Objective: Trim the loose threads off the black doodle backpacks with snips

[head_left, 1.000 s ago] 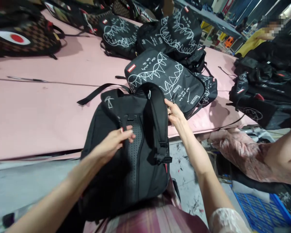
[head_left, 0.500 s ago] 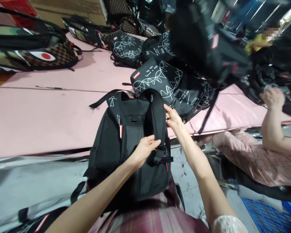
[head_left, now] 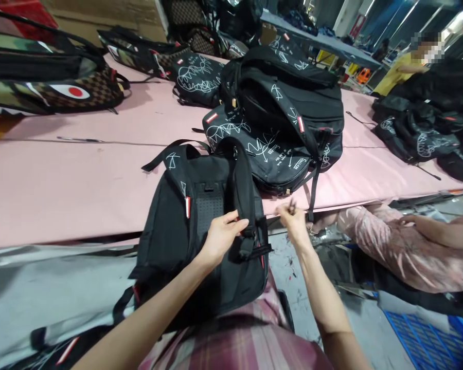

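Observation:
A black backpack (head_left: pixel 200 231) lies back-side up, half on my lap and half on the edge of the pink table (head_left: pixel 61 180). My left hand (head_left: pixel 221 236) is closed on its right shoulder strap (head_left: pixel 244 195), near the buckle. My right hand (head_left: pixel 293 218) hovers just right of the bag at the table edge, fingers pinched on a thin dark thing I cannot make out. Beyond the bag lies a flat black backpack with white scribble print (head_left: pixel 262 149), and another black backpack (head_left: pixel 293 113) rests on top of it.
More scribble-print bags (head_left: pixel 195 77) and checkered shark-face bags (head_left: pixel 57 90) line the far side of the table. A black pile (head_left: pixel 424 133) sits at the right. A person in pink (head_left: pixel 401 246) sits to my right; another in yellow (head_left: pixel 403 67) is farther back. A blue crate (head_left: pixel 424 339) stands on the floor.
My left hand slid from the bag's mesh back onto the right strap. My right hand left the strap and dropped toward the table edge. The neighbour's arm withdrew after a black backpack landed on the stack.

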The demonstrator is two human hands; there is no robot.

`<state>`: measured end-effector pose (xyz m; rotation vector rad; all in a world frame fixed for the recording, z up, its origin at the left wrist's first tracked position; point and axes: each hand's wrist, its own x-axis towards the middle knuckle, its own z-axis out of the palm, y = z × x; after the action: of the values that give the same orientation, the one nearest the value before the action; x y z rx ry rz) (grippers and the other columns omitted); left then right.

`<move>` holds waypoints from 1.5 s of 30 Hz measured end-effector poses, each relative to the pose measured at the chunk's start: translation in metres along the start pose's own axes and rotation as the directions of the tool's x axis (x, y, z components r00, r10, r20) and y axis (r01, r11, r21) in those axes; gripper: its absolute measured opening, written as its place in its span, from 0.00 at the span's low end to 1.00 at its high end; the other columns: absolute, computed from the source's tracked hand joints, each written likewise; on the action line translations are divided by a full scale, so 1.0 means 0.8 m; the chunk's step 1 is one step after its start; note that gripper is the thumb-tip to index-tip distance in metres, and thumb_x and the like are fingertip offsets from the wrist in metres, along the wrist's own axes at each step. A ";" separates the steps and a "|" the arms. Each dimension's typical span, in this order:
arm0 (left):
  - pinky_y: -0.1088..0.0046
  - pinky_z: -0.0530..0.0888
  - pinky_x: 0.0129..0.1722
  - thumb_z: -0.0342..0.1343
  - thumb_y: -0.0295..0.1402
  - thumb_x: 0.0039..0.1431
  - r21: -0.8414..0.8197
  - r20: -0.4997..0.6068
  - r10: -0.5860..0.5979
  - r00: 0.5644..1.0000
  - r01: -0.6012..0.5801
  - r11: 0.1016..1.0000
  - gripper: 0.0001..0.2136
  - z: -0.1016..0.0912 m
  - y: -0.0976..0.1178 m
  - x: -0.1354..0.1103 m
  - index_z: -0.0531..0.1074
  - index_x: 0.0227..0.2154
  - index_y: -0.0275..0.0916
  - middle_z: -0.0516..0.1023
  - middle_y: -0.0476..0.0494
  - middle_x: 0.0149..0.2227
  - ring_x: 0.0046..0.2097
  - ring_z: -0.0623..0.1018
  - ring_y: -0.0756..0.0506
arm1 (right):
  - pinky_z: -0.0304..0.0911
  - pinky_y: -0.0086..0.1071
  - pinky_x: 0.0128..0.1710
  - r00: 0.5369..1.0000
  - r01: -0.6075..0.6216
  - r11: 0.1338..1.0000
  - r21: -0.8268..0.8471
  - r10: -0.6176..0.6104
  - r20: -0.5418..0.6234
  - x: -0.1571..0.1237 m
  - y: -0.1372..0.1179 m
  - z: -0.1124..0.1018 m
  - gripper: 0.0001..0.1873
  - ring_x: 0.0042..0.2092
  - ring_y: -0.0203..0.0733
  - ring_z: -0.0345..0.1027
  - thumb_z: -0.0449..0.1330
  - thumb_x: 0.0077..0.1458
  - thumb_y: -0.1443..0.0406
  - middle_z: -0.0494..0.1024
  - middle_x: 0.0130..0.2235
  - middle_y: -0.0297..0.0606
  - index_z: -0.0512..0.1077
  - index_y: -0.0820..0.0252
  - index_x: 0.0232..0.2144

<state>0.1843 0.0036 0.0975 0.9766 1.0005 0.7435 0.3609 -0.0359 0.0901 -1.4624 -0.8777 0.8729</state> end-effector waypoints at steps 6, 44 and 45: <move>0.75 0.70 0.28 0.63 0.39 0.39 -0.013 -0.008 -0.007 1.000 0.006 1.000 0.19 0.002 -0.003 -0.007 0.76 0.36 0.34 0.76 0.47 0.28 0.28 0.73 0.49 | 0.52 0.27 0.22 0.994 0.074 0.996 0.053 -0.069 -0.085 0.003 -0.002 -0.005 0.09 0.22 0.32 0.57 0.61 0.45 0.59 0.70 0.23 0.32 0.73 0.58 0.23; 0.76 0.66 0.32 0.48 0.31 0.59 0.638 0.173 0.450 0.876 -0.447 0.627 0.08 -0.024 -0.078 0.056 0.71 0.29 0.37 0.75 0.49 0.29 0.30 0.73 0.50 | 0.56 0.34 0.36 0.860 0.429 0.298 -0.853 -0.423 0.285 -0.034 0.043 -0.014 0.14 0.37 0.45 0.66 0.54 0.59 0.59 0.76 0.37 0.43 0.69 0.62 0.43; 0.76 0.66 0.33 0.48 0.31 0.59 0.625 0.164 0.441 0.882 -0.439 0.646 0.08 -0.024 -0.078 0.056 0.71 0.29 0.37 0.75 0.49 0.29 0.30 0.73 0.50 | 0.55 0.34 0.35 0.828 0.465 0.236 -0.854 -0.458 0.324 -0.038 0.040 -0.013 0.12 0.36 0.44 0.65 0.53 0.60 0.60 0.76 0.36 0.43 0.70 0.62 0.40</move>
<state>0.1882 0.0241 0.0213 1.8885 1.0540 0.8071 0.3584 -0.0697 0.0597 -1.9148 -1.8863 -0.2155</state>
